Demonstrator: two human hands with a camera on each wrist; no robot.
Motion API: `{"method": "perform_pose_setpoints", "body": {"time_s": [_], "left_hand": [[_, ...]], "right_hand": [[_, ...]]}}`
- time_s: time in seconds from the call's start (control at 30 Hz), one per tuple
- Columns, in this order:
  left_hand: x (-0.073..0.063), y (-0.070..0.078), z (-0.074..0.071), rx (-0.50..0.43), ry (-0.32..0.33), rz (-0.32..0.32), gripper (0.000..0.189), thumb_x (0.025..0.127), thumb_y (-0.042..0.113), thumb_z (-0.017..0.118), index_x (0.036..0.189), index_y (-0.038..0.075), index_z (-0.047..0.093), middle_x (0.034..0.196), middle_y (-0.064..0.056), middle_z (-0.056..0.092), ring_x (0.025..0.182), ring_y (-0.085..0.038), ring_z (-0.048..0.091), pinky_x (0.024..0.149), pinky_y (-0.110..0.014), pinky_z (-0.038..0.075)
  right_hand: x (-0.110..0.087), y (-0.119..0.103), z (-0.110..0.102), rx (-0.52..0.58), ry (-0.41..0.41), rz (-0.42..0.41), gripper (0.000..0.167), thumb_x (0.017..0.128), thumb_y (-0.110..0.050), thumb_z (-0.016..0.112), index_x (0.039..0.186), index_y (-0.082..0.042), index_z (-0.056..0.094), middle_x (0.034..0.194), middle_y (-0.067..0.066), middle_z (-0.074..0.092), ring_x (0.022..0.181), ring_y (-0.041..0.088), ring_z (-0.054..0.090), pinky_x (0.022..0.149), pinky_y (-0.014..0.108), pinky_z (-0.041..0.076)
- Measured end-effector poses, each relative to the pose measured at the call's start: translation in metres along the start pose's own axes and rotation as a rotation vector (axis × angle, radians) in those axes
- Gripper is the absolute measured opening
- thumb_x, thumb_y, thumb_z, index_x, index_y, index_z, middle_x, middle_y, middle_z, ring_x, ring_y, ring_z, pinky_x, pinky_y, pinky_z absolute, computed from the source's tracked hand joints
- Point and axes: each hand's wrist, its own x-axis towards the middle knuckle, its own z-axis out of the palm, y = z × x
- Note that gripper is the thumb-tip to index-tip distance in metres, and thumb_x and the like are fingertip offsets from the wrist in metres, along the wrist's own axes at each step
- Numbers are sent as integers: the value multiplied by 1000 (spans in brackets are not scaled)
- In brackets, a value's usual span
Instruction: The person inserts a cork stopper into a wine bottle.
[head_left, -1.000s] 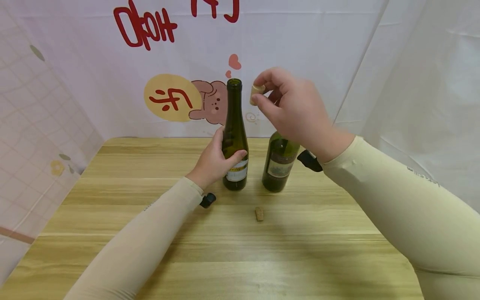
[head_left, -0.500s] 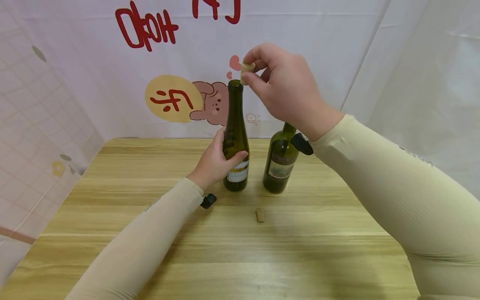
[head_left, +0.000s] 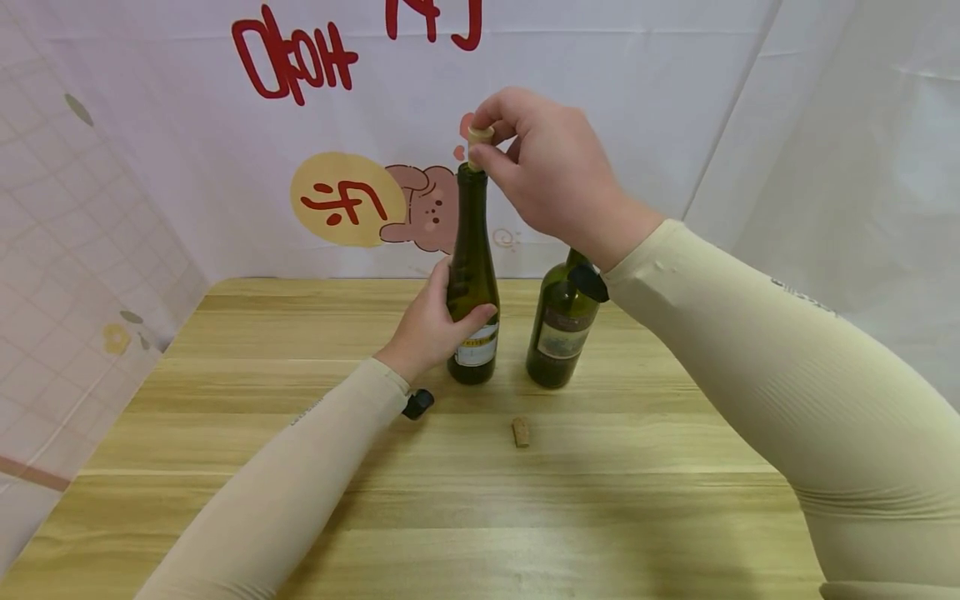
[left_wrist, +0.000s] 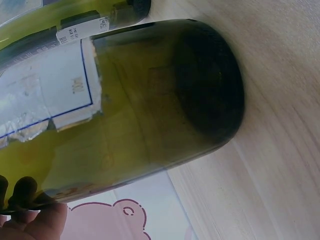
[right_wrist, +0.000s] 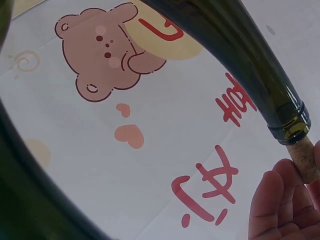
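Note:
A green wine bottle (head_left: pixel 472 225) stands upright on the table, and my left hand (head_left: pixel 431 325) grips it round the body, thumb over the front near the label. In the left wrist view its lower part and torn label (left_wrist: pixel 50 95) fill the frame, with fingertips (left_wrist: pixel 47 222) at its far side. My right hand (head_left: pixel 551 162) pinches a cork (head_left: pixel 478 137) between thumb and fingers. The cork's lower end is right at the bottle's mouth (right_wrist: pixel 290 131) in the right wrist view, most of its length outside the neck.
A second green wine bottle (head_left: pixel 561 329) stands to the right, its top hidden by my right wrist. Another cork (head_left: pixel 521 432) lies on the wooden table (head_left: pixel 585 517) in front of the bottles. A white printed cloth (head_left: pixel 600 67) hangs behind.
My right hand has risen, then moved left with the cork, from beside the neck to the bottle's mouth. The left hand keeps its grip on the bottle.

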Motion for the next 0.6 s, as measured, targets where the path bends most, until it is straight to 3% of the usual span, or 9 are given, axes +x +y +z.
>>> {"method": "perform_pose_setpoints", "body": {"time_s": [0.6], "left_hand": [[0, -1, 1, -29, -5, -1, 82, 96, 52, 74, 159, 22, 30, 144, -4, 56, 131, -25, 60, 113, -51, 49]], "right_hand": [[2, -1, 5, -15, -5, -6, 27, 105, -29, 67, 126, -14, 69, 118, -3, 77, 86, 10, 71, 75, 24, 48]]}}
